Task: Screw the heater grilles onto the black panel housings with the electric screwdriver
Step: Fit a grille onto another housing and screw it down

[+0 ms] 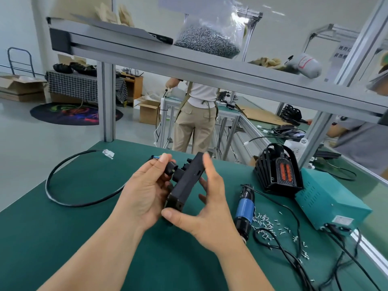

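Bench lot, listed left to right on the green mat (63, 238)

1. Black cable (55, 175), looped, ending in a white connector (108, 153). It lies well apart from the work.
2. Left hand (144, 192): thumb and fingertips pinch a black plug (172, 168) with fine wires trailing behind it. The plug is against the side of item 3; whether it is seated cannot be told.
3. Black panel housing (185, 181): long, boxy, held tilted in the air above the mat between both hands. Judged a light, rigid moulded part with smooth faces. Best held by its long edges and end corners, keeping clear of the side sockets, which look the most breakable.
4. Right hand (210, 204): cradling grip on the housing, thumb under the near end, fingers spread along the far side.
5. Electric screwdriver (244, 208), blue-banded, lying untouched on the mat just right of the hands, cord attached.
6. Loose screws (266, 223), scattered beside the driver. Small and apt to roll.
7. Heater grille (277, 171), black slatted shell with orange elements, standing near the back, not yet mated to a housing. The slats are likely springy, so grasp the outer frame.
8. Teal power box (327, 198), just beside the grille
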Demonstrator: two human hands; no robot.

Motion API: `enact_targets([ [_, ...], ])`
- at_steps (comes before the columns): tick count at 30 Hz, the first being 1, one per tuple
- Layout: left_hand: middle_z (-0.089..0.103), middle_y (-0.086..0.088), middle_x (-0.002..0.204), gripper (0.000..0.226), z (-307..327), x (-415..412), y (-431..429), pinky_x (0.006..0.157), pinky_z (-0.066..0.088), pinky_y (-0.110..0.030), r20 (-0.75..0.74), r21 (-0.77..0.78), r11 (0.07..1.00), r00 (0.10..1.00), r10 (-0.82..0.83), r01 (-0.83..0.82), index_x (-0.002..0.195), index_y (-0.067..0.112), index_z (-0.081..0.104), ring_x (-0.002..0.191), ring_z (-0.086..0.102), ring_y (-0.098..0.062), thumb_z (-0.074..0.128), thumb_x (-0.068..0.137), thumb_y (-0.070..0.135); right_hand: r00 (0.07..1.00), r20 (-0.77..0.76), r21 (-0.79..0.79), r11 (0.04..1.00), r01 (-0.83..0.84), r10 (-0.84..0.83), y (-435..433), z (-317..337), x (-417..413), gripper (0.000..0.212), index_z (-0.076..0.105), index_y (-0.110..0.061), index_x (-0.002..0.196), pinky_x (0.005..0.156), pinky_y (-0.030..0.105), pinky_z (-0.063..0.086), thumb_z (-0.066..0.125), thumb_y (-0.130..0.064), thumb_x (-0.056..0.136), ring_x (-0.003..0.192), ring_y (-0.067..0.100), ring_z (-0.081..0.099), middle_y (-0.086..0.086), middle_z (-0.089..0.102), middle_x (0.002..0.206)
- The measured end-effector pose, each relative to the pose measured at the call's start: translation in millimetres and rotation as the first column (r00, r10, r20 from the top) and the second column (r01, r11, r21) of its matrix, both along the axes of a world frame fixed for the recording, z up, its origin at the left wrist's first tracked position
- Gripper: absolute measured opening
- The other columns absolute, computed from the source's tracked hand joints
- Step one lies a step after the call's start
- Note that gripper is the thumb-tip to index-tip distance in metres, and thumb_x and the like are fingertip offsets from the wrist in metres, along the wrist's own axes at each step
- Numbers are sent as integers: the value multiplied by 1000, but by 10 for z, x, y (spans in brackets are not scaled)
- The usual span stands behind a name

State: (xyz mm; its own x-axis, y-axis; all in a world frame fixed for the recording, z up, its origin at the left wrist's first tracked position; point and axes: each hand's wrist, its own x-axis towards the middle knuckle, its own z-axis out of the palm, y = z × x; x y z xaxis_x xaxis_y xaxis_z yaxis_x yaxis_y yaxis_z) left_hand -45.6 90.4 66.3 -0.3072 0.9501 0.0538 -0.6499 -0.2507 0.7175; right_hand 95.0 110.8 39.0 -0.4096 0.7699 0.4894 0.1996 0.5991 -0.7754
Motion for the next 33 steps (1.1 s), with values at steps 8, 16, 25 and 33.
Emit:
enact_targets([
  [8, 68, -3, 76, 19, -19, 88, -64, 67, 57, -35, -60, -25, 992, 990, -126, 125, 77, 22, 78, 72, 61, -21, 75, 66, 37, 994, -67, 94, 992, 89, -83, -17, 63, 35, 99, 32, -67, 128, 90, -4, 31, 83, -55, 44, 120, -16, 40, -6, 34, 129],
  [16, 64, -4, 75, 25, 19, 99, -90, 80, 54, -41, -22, -97, 987, 991, -134, 132, 76, 19, 78, 83, 57, -29, 79, 61, 40, 993, -96, 176, 981, 86, -70, -48, 105, 28, 101, 38, -47, 136, 92, -3, 32, 84, -48, 45, 117, -17, 39, 4, 31, 124],
  [25, 69, -10, 82, 29, 48, -9, -120, 76, 52, -36, -199, -152, 978, 965, -173, 144, 79, 13, 79, 79, 57, -27, 74, 67, 39, 989, -84, 327, 935, 140, -119, -28, 60, 3, 98, 47, -36, 134, 98, 0, 30, 88, -39, 45, 120, -15, 37, 7, 32, 122],
  [33, 67, -5, 78, 24, 44, -32, -150, 76, 50, -31, -167, -104, 993, 983, -73, 56, 76, 12, 79, 70, 57, -15, 72, 67, 33, 965, -116, 582, 771, 259, -236, 54, -35, -38, 93, 47, -28, 131, 111, 15, 29, 88, -39, 48, 136, 1, 27, 15, 27, 133],
])
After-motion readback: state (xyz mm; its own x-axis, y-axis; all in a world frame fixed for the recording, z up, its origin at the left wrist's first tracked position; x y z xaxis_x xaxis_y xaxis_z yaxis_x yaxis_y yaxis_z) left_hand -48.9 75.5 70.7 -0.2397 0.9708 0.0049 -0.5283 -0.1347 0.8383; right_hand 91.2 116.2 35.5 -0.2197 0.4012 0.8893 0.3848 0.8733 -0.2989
